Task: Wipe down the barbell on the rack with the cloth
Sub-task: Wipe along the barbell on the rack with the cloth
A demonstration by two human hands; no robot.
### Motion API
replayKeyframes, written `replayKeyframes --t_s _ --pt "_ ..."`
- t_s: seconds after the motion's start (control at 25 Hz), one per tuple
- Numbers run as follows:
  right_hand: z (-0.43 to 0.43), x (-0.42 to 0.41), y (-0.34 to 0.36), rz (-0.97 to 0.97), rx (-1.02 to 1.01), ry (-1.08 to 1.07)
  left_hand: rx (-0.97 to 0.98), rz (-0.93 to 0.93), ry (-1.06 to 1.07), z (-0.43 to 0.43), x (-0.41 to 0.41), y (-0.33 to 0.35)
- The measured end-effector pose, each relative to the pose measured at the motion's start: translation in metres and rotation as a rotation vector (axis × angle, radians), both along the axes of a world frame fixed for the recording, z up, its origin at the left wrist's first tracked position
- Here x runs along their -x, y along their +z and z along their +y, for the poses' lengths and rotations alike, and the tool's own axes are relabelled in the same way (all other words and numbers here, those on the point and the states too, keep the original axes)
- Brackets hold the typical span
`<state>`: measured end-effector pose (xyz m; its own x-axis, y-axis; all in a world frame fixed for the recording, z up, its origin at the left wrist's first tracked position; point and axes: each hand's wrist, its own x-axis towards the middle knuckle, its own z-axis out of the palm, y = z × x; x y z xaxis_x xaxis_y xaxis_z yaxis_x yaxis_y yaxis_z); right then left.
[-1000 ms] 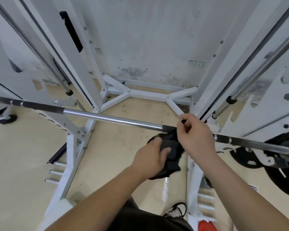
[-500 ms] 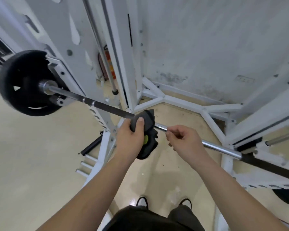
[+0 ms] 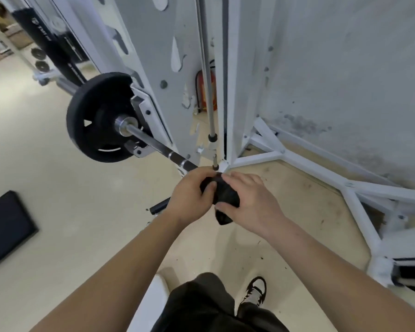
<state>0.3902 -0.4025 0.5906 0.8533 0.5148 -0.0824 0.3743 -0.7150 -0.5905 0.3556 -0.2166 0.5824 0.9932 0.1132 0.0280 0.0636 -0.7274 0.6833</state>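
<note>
The barbell [image 3: 158, 147] rests on the white rack [image 3: 153, 75], its shaft running from a black weight plate [image 3: 98, 118] at the left down toward my hands. A black cloth [image 3: 225, 195] is bunched around the shaft near the rack upright. My left hand [image 3: 189, 196] grips the cloth from the left side. My right hand [image 3: 247, 202] closes over the cloth from the right, with a corner of cloth hanging below it. The shaft under and right of my hands is hidden.
White rack base beams [image 3: 309, 168] spread over the floor at the right, against a stained wall [image 3: 345, 68]. A black mat [image 3: 5, 226] lies on the floor at the left. A red fire extinguisher [image 3: 205, 89] stands behind the upright. My feet [image 3: 254, 293] are below.
My view has swung left toward the weight plate. The cloth has slid left along the shaft, and my right hand has come off the bare bar onto the cloth beside my left hand.
</note>
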Motion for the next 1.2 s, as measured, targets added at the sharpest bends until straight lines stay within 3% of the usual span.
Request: replayKeyframes --t_s 0.08,0.24,0.4,0.56,0.76,0.92,1.04,1.2 --pt "0.019 -0.001 -0.011 -0.095 0.199 0.009 -0.153 0.002 0.022 0.03 -0.002 -0.008" --pt "0.058 -0.01 -0.02 -0.284 0.45 -0.047 -0.226 -0.011 -0.025 0.079 -0.025 -0.014" --pt "0.098 -0.033 -0.013 -0.106 0.359 -0.222 -0.314 -0.143 -0.193 0.112 -0.05 -0.021" --pt "0.131 -0.046 -0.009 -0.007 0.195 -0.31 -0.412 -0.045 -0.34 0.122 -0.08 -0.023" --pt "0.061 -0.019 -0.002 0.133 0.332 -0.331 -0.399 -0.126 -0.424 0.139 -0.074 -0.035" --pt "0.052 -0.015 -0.003 0.052 0.397 -0.352 -0.348 -0.062 -0.442 0.149 -0.086 -0.033" --pt "0.094 -0.036 -0.006 0.057 0.323 -0.332 -0.353 -0.019 -0.449 0.155 -0.094 -0.028" --pt "0.139 -0.045 -0.014 0.024 0.222 -0.309 -0.299 0.051 -0.615 0.169 -0.096 -0.019"
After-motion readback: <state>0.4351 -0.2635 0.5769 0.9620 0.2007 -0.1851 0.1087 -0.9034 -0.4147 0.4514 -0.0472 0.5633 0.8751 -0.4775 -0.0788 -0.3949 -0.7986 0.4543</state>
